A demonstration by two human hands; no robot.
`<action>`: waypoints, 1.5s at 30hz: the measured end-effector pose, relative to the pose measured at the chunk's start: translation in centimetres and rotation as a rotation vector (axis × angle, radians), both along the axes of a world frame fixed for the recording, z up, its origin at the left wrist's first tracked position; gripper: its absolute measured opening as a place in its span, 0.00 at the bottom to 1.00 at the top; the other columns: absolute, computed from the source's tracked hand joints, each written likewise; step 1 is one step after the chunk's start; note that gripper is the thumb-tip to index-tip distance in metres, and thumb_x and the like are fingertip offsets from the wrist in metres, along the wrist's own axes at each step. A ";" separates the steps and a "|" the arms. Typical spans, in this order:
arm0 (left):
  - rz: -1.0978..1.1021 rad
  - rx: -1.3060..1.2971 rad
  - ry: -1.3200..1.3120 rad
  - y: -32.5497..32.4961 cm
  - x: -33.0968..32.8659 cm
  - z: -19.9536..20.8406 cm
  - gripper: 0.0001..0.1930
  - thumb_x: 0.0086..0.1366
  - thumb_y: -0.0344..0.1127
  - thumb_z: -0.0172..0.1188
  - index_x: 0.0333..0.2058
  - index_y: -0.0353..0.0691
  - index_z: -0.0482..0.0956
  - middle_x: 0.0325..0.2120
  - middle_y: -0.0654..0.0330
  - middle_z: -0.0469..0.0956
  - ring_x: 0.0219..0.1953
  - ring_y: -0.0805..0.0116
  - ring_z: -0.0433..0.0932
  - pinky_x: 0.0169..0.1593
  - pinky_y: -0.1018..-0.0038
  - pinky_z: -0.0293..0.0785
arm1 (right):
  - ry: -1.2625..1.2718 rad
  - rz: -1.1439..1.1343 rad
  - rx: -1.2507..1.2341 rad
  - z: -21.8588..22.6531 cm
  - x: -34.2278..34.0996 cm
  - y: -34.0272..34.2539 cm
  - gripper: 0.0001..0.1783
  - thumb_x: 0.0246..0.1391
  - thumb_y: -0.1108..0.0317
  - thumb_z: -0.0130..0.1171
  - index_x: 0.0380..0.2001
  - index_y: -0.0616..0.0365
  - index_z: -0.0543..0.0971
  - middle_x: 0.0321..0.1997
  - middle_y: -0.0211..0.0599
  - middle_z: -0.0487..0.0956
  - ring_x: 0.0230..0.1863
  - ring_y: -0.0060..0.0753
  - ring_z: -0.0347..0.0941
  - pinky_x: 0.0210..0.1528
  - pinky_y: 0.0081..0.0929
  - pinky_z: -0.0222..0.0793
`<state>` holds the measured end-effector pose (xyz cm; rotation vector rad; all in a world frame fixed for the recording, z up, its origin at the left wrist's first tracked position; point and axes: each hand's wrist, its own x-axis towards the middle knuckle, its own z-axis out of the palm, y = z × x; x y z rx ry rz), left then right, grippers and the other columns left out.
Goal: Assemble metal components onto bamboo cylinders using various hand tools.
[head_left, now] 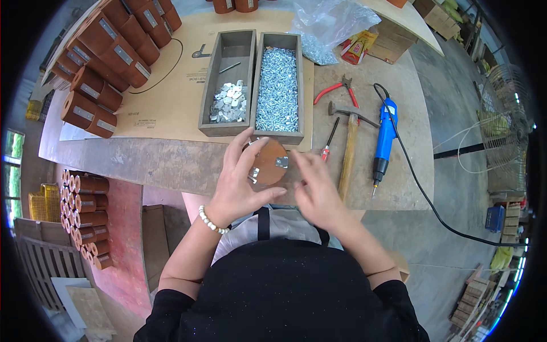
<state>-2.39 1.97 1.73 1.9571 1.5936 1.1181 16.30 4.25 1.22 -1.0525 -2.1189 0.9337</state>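
Observation:
My left hand (229,185) is curled round the left side of a round brown piece (268,162) at the table's front edge. Its flat face is turned up and bears small silver metal plates near the rim, one of them at the right (281,162). Just right of the piece is my right hand (319,191), slightly blurred, its fingers and thumb apart and nothing visible between them. Beyond my hands stand two grey wooden trays: the left tray (203,114) holds small metal plates (229,102) and a thin dark rod, the right one (300,122) many silver screws (277,85).
Right of my hands lie a screwdriver (329,139), a hammer (348,148), red-handled pliers (346,85) and a corded blue electric screwdriver (386,134). Brown cylinders (117,51) are stacked at the far left, more (88,211) below. A clear plastic bag (325,28) sits behind the trays.

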 end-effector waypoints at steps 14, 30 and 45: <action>-0.049 0.073 0.181 0.0 0.5 0.2 0.32 0.40 0.41 0.71 0.47 0.43 0.73 0.56 0.48 0.59 0.57 0.48 0.58 0.57 0.57 0.59 | 0.211 -0.060 -0.123 -0.9 0.1 -1.4 0.29 0.44 0.80 0.51 0.54 0.63 0.64 0.53 0.47 0.61 0.52 0.41 0.61 0.47 0.30 0.66; -0.016 0.192 0.118 -0.2 0.9 -0.8 0.16 0.44 0.35 0.66 0.35 0.43 0.77 0.49 0.55 0.69 0.55 0.53 0.64 0.57 0.49 0.52 | 0.253 -0.233 -0.202 -4.2 1.8 -1.4 0.22 0.45 0.83 0.49 0.48 0.61 0.68 0.50 0.38 0.64 0.46 0.26 0.65 0.40 0.20 0.68; -0.022 0.111 0.250 1.5 0.7 0.5 0.12 0.44 0.36 0.67 0.29 0.42 0.77 0.46 0.59 0.72 0.55 0.54 0.65 0.58 0.48 0.51 | 0.256 -0.244 -0.262 -5.0 1.6 -1.7 0.18 0.44 0.81 0.49 0.42 0.64 0.71 0.45 0.39 0.66 0.39 0.28 0.68 0.37 0.21 0.68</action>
